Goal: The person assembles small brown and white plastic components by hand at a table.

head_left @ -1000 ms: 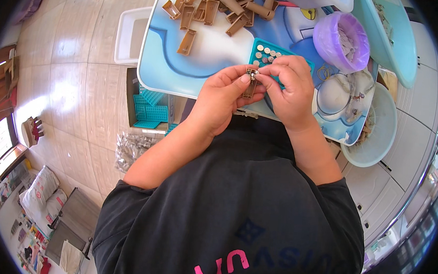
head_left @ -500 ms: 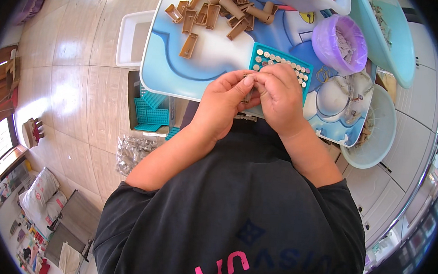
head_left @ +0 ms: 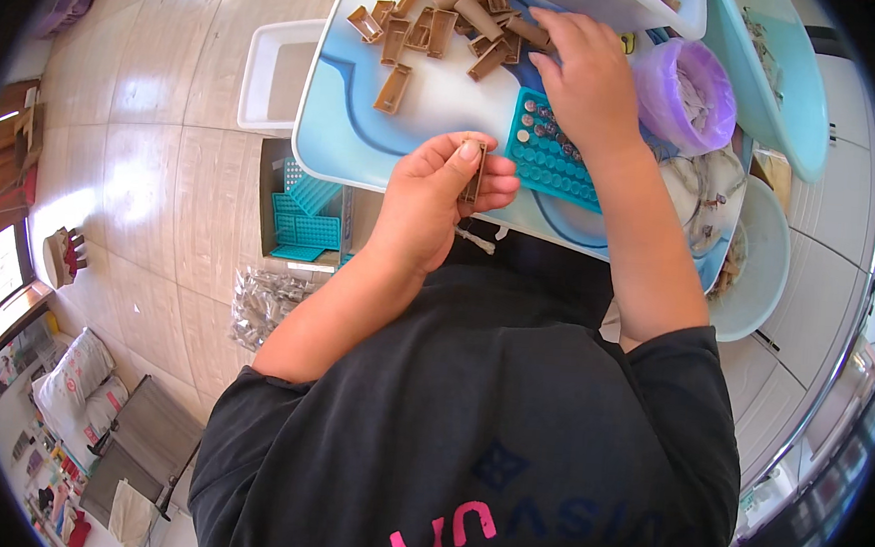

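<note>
My left hand (head_left: 424,193) is closed around a small brown plastic casing (head_left: 475,179), pinched upright between thumb and fingers at the table's near edge. My right hand (head_left: 594,91) is stretched out over the table with fingers apart. Its fingertips are beside the right end of a pile of brown plastic casings (head_left: 442,31); whether they touch one I cannot tell. Below that hand lies a teal tray (head_left: 555,178) with rows of round slots. Small round metallic pieces sit in its upper rows, and the wrist hides part of it.
A purple-lined tub (head_left: 654,96) with grey bits stands right of my right hand. Beyond it are a large light-blue basin (head_left: 812,126) and a pale bowl (head_left: 774,264). On the left are a white bin (head_left: 252,77) and a box of teal trays (head_left: 305,230).
My right hand has let go of the brown casing and moved up and away to the pile. My left hand keeps the casing. The tray shows fewer pale discs.
</note>
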Demonstrator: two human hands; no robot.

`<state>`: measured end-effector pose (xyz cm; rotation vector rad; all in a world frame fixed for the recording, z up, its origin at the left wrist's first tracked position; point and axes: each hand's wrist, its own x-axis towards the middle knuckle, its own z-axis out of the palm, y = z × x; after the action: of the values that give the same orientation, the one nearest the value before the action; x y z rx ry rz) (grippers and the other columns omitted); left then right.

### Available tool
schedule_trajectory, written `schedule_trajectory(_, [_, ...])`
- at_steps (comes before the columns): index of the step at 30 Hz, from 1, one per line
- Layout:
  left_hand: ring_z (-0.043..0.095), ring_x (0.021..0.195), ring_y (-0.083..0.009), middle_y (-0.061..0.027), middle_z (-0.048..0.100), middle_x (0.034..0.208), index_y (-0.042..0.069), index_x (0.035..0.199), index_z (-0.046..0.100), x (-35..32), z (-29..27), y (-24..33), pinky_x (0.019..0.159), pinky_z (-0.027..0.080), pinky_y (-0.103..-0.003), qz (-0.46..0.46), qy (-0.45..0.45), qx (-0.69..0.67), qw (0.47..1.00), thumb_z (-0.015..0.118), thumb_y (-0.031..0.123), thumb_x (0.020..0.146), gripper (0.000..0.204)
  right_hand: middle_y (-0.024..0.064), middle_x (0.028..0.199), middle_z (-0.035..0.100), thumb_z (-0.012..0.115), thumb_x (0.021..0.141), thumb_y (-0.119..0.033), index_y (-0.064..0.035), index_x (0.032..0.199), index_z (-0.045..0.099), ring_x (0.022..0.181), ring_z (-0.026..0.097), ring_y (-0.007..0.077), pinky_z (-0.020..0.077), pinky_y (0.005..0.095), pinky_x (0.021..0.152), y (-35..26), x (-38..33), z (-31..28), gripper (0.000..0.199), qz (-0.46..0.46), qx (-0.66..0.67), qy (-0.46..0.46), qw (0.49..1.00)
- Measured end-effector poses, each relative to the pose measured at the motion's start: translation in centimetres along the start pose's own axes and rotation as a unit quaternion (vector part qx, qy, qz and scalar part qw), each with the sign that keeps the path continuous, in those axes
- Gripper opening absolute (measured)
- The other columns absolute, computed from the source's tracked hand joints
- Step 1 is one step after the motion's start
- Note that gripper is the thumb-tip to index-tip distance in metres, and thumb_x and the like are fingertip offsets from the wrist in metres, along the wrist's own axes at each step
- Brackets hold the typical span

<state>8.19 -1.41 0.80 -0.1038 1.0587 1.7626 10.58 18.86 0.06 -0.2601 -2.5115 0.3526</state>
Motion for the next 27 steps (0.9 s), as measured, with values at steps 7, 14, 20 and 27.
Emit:
schedule_trajectory(7, [0.064,0.09,-0.0237,-0.0146,0.063,0.098,0.0,0.107,0.052,-0.6,1.0,0.0,0.082,0.053,-0.036,0.022,-0.006,-0.019,1.0,0.045,0.018,0.095,0.022,0.0081,0.099,0.058,0.064,0.073,-0.006,-0.008,0.11,0.058,0.091,0.055,0.0284,0.0466,0.0353,0.078,0.2,-0.8,-1.2,0.038,0.01,-0.054,-0.011,0.998])
schedule_trajectory(14, [0.063,0.091,-0.0241,-0.0156,0.061,0.101,0.0,0.109,0.051,-1.1,2.4,-1.0,0.084,0.052,-0.037,0.013,-0.018,-0.004,1.0,0.043,0.016,0.096,0.022,0.0095,0.109,0.056,0.066,0.075,-0.007,-0.0053,0.1,0.064,0.076,0.06,0.0217,0.049,0.0316,0.068,-1.4,-8.4,-8.9,0.026,0.135,-0.004,0.005,0.991])
schedule_trajectory(20, [0.063,0.09,-0.022,-0.0143,0.061,0.1,0.0,0.112,0.048,-1.3,5.0,-1.8,0.083,0.051,-0.034,-0.029,-0.044,0.009,0.999,0.044,0.015,0.095,0.023,0.0099,0.114,0.055,0.067,0.074,-0.007,-0.0014,0.102,0.062,0.075,0.06,0.0171,0.0485,0.0297,0.067,0.0,-16.7,-11.3,0.028,0.357,0.0,-0.083,0.93])
schedule_trajectory(27, [0.062,0.093,-0.0236,-0.0148,0.06,0.103,-0.001,0.116,0.048,-1.2,5.8,-2.7,0.086,0.051,-0.036,-0.048,-0.046,0.041,0.997,0.041,0.015,0.096,0.026,0.0125,0.108,0.057,0.069,0.073,-0.01,-0.0032,0.107,0.058,0.076,0.058,0.0246,0.047,0.0343,0.071,2.2,-16.9,-14.3,0.037,0.218,0.029,-0.113,0.969])
